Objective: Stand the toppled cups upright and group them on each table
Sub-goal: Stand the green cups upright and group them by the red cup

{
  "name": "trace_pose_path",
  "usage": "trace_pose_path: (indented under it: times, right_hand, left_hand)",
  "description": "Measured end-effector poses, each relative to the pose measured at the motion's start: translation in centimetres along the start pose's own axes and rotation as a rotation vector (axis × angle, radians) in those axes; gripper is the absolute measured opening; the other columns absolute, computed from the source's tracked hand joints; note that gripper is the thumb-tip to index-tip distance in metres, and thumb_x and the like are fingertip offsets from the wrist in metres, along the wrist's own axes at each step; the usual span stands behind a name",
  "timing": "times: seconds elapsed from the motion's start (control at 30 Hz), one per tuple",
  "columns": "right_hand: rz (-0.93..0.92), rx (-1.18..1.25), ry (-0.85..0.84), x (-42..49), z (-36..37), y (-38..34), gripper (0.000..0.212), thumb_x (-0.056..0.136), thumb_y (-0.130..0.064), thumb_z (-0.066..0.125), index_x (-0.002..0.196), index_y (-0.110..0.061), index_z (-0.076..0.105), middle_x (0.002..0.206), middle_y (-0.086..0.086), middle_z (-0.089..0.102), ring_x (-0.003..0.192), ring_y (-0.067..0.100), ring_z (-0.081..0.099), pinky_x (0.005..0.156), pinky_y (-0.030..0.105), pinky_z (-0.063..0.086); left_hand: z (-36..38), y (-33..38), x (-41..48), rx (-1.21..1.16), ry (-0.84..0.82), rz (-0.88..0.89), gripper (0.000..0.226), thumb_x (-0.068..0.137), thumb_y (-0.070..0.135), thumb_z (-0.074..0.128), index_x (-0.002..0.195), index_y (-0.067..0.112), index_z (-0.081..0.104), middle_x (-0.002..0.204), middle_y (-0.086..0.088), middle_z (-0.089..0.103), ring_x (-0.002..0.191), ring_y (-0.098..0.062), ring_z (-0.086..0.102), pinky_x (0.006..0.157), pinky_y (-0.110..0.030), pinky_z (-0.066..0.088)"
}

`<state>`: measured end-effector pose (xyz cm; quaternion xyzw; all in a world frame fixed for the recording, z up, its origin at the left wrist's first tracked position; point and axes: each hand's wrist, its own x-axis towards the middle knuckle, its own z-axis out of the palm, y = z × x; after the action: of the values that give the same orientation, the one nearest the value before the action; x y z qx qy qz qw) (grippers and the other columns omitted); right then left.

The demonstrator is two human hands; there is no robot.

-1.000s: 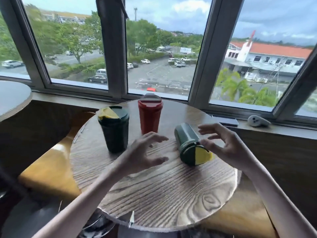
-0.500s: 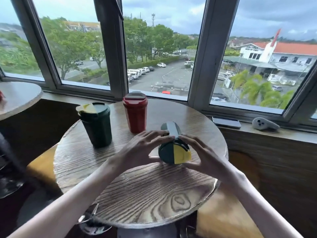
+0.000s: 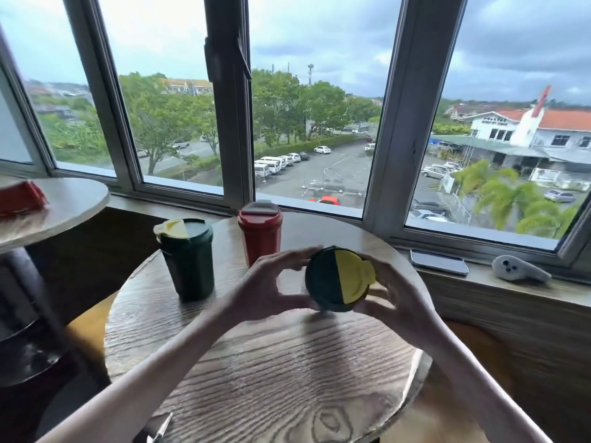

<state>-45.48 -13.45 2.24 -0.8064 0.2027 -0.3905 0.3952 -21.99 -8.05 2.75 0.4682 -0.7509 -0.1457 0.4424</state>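
cup lid-end points toward viewer

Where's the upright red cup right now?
Head view, centre: the red cup stands at the far edge of the round table, right of the standing green cup.

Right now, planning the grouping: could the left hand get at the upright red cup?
Probably, once freed: the left hand grips the tipped green cup, yet the upright red cup stands just beyond it, nothing between.
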Motion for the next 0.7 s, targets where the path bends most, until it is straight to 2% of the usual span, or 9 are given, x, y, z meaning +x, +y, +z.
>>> trace_pose_path:
  times: [0.03, 0.1, 0.17, 0.27, 0.33, 0.43, 0.5, 0.6, 0.7]
  right_hand:
    - [0.049, 0.051, 0.013, 0.3, -0.2, 0.2, 0.069, 0.060, -0.060, 0.078, 0.123, -0.049, 0.053, 0.128, -0.023, 0.056, 0.122, 0.003, 0.052, 0.089, 0.020, 0.050]
    - [0.076, 0.075, 0.035, 1.1, -0.7, 0.6, 0.079, 0.060, -0.060, 0.079, 0.127, -0.029, 0.052, 0.129, -0.015, 0.058, 0.123, 0.009, 0.053, 0.087, 0.024, 0.051]
    - [0.077, 0.121, 0.053, 2.3, -0.8, 0.3, 0.083, 0.061, -0.060, 0.078, 0.128, -0.020, 0.050, 0.128, -0.006, 0.060, 0.120, 0.012, 0.056, 0.087, 0.026, 0.051]
    - [0.056, 0.170, 0.096, 3.3, -0.5, -0.2, 0.080, 0.066, -0.055, 0.076, 0.127, -0.009, 0.051, 0.116, 0.001, 0.066, 0.108, 0.014, 0.063, 0.087, 0.029, 0.052]
    - [0.062, 0.175, 0.138, 3.8, -0.3, -0.3, 0.069, 0.070, -0.043, 0.073, 0.125, -0.007, 0.052, 0.107, -0.001, 0.067, 0.100, 0.008, 0.064, 0.083, 0.025, 0.053]
    - [0.088, 0.177, 0.183, 4.2, 0.1, -0.4, 0.060, 0.070, -0.038, 0.067, 0.122, -0.011, 0.054, 0.110, 0.005, 0.067, 0.098, 0.005, 0.063, 0.082, 0.022, 0.051]
    - [0.112, 0.171, 0.186, 4.1, 0.4, -0.4, 0.053, 0.073, -0.033, 0.068, 0.120, -0.013, 0.054, 0.111, 0.009, 0.066, 0.095, 0.003, 0.064, 0.079, 0.018, 0.050]
    - [0.148, 0.129, 0.201, 3.6, 0.7, 0.5, 0.043, 0.079, -0.020, 0.063, 0.119, -0.008, 0.053, 0.100, 0.005, 0.067, 0.079, -0.009, 0.064, 0.066, 0.005, 0.046]
    - [0.186, 0.130, 0.219, 3.1, 1.3, 1.3, 0.041, 0.084, -0.013, 0.067, 0.122, -0.008, 0.052, 0.109, 0.010, 0.066, 0.088, 0.000, 0.066, 0.067, 0.008, 0.048]
  left_hand:
    - [0.0, 0.0, 0.1, -0.059, 0.003, -0.029, 0.083, 0.062, 0.037, 0.085, 0.135, 0.032, 0.047, 0.129, 0.023, 0.058, 0.115, -0.004, 0.059, 0.096, -0.018, 0.045]
    - [0.1, -0.2, 0.4, -0.206, 0.035, -0.082, 0.079, 0.064, 0.031, 0.085, 0.133, 0.025, 0.049, 0.129, 0.016, 0.060, 0.115, -0.009, 0.061, 0.097, -0.023, 0.047]
    - [0.0, -0.2, 1.0, -0.364, 0.083, -0.136, 0.079, 0.063, 0.034, 0.086, 0.132, 0.018, 0.051, 0.128, 0.000, 0.063, 0.115, -0.019, 0.062, 0.095, -0.034, 0.050]
    - [0.2, 0.0, 1.8, -0.488, 0.167, -0.187, 0.067, 0.062, 0.018, 0.083, 0.122, 0.020, 0.054, 0.118, 0.001, 0.067, 0.104, -0.018, 0.066, 0.088, -0.032, 0.054]
    - [0.3, 0.4, 2.3, -0.528, 0.187, -0.199, 0.062, 0.065, 0.008, 0.076, 0.121, 0.019, 0.053, 0.116, -0.001, 0.066, 0.100, -0.015, 0.066, 0.085, -0.028, 0.054]
    - [0.6, 0.2, 2.3, -0.556, 0.192, -0.214, 0.062, 0.068, 0.007, 0.073, 0.125, 0.013, 0.049, 0.123, -0.012, 0.060, 0.100, -0.014, 0.066, 0.082, -0.025, 0.054]
    - [0.8, -0.1, 2.2, -0.567, 0.192, -0.238, 0.060, 0.069, 0.008, 0.072, 0.125, 0.014, 0.049, 0.121, -0.009, 0.060, 0.099, -0.014, 0.066, 0.083, -0.027, 0.055]
    - [1.3, -0.7, 1.7, -0.563, 0.176, -0.263, 0.059, 0.071, 0.006, 0.078, 0.122, 0.020, 0.051, 0.117, -0.003, 0.063, 0.099, -0.016, 0.067, 0.086, -0.031, 0.055]
    - [1.5, -1.2, 1.1, -0.585, 0.172, -0.299, 0.057, 0.073, 0.002, 0.073, 0.124, 0.014, 0.052, 0.121, -0.008, 0.063, 0.102, -0.016, 0.066, 0.088, -0.031, 0.054]
